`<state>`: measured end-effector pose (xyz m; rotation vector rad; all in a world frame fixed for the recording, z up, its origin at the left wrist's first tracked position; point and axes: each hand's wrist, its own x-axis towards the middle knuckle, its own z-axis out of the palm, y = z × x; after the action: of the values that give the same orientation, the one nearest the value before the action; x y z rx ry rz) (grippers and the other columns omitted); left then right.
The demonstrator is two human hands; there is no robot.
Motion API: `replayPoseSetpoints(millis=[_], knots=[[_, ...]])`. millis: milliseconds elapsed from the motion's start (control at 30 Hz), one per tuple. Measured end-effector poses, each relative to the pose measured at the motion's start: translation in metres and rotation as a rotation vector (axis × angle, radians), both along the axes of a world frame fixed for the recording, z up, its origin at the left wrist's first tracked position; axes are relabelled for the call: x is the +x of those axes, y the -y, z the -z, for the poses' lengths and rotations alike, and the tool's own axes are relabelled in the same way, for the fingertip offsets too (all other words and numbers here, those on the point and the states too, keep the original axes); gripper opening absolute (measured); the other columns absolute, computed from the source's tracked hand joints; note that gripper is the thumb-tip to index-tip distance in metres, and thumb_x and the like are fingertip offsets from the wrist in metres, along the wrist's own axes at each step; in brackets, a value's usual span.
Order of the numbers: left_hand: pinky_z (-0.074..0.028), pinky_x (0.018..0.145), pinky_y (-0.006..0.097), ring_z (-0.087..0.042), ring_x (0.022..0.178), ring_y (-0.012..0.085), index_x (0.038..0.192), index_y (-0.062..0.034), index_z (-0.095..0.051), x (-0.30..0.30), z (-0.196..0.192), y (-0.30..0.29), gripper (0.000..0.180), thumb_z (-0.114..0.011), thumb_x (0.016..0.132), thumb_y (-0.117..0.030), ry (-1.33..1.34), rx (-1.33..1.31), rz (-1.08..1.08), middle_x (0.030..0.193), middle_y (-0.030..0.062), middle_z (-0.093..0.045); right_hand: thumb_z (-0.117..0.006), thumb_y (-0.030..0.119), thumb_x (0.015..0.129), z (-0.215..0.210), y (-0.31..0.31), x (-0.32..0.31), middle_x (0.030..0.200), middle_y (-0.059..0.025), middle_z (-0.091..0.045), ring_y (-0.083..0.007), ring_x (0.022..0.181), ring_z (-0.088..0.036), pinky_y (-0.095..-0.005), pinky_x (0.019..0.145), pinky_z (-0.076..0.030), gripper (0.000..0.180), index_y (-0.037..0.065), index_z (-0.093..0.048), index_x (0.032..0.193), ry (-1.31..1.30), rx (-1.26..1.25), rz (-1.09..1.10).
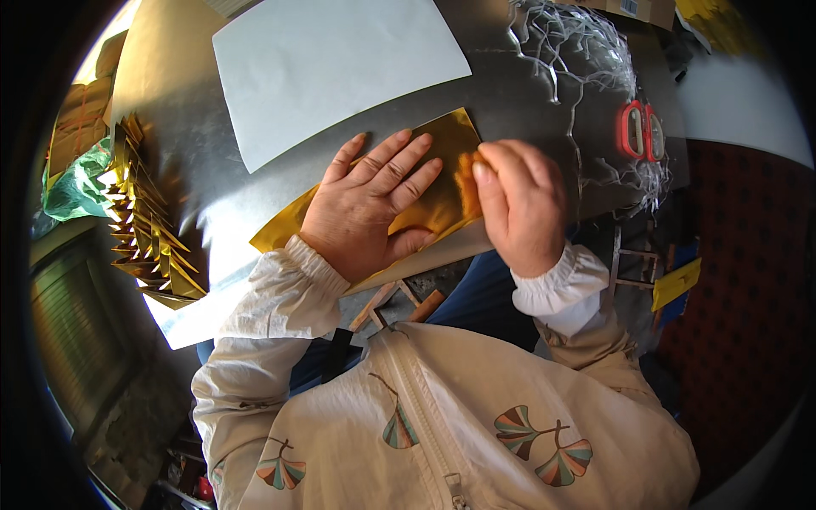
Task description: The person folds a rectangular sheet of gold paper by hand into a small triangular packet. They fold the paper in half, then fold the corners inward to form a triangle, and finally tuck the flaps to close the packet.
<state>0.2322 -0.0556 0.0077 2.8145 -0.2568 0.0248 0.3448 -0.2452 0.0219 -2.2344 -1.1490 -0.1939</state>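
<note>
A sheet of shiny gold foil paper (442, 197) lies along the near edge of the dark table. My left hand (365, 200) rests flat on it, fingers spread and pointing away from me, holding nothing. At the sheet's right end my right hand (525, 204) is closed, thumb and forefinger pressed together on the paper's edge; its other fingers are curled and partly hidden. Just beyond the gold sheet is a large white sheet of paper (340, 72).
Folded gold paper pieces (153, 229) stand in a row at the table's left edge, beside a green plastic bag (81, 191). To the right lie red-handled scissors (631, 132) and a tangle of whitish plastic strings (586, 47). A cardboard box (650, 10) is at the far right.
</note>
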Motion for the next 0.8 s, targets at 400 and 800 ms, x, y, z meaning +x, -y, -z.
replayPoseSetpoints(millis=[400, 800], knots=[[-0.021, 0.116, 0.048, -0.034, 0.142, 0.0245, 0.143, -0.0160, -0.046, 0.001, 0.001, 0.003, 0.071, -0.066, 0.081, -0.044, 0.028, 0.008, -0.012, 0.152, 0.0073, -0.038, -0.064, 0.045, 0.082, 0.027, 0.033, -0.079, 0.148, -0.0032, -0.046, -0.0172, 0.082, -0.048, -0.0525, 0.113, -0.021, 0.063, 0.010, -0.057, 0.135, 0.020, -0.361, -0.102], [-0.021, 0.117, 0.048, -0.032, 0.143, 0.0251, 0.145, -0.0150, -0.043, -0.002, 0.000, 0.002, 0.075, -0.067, 0.080, -0.044, 0.011, 0.001, 0.000, 0.154, 0.0078, -0.036, -0.056, 0.059, 0.086, -0.003, 0.051, -0.050, 0.151, -0.0147, -0.039, -0.0236, 0.092, -0.051, -0.0517, 0.113, -0.021, 0.080, 0.001, -0.047, 0.140, 0.003, -0.428, 0.057]])
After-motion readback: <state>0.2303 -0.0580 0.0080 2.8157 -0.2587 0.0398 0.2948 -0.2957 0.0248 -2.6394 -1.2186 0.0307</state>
